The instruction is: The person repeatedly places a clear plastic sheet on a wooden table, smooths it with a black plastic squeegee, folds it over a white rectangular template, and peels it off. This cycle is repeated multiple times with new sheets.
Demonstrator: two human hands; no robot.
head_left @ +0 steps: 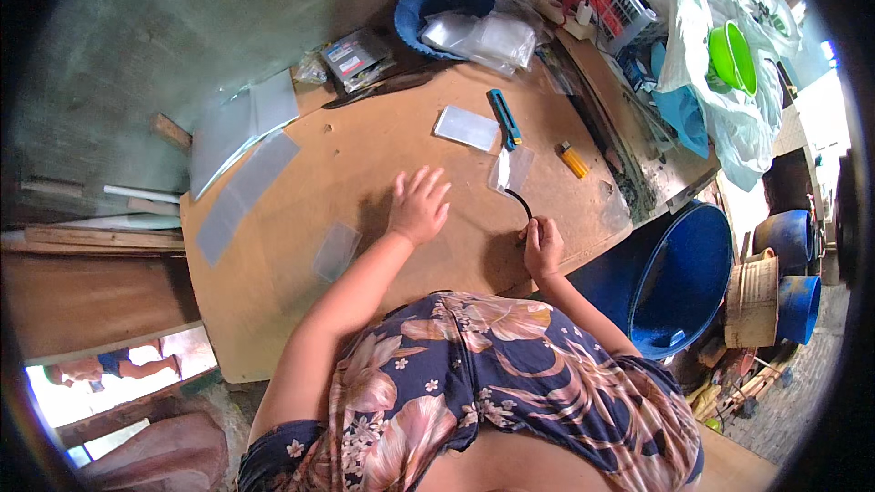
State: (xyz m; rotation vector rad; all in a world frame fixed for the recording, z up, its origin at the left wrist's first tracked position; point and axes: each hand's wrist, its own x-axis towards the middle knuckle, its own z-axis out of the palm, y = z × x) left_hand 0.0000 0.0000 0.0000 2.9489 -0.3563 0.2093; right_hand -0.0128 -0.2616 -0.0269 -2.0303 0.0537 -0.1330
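The right hand [544, 248] holds a curved black strip [521, 200], the left hand [420, 207] spread over the table [251, 310].

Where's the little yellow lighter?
In the head view, the yellow lighter lies on the table, toward its right edge, right of the teal cutter and beyond the right hand.

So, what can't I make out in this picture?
All in the head view:
Near end of the thin black cord: hidden by the right hand.
Palm of the left hand: hidden by its back.
Bottom of the blue basin: partly covered by plastic bags.
Print on the grey packet: too small.
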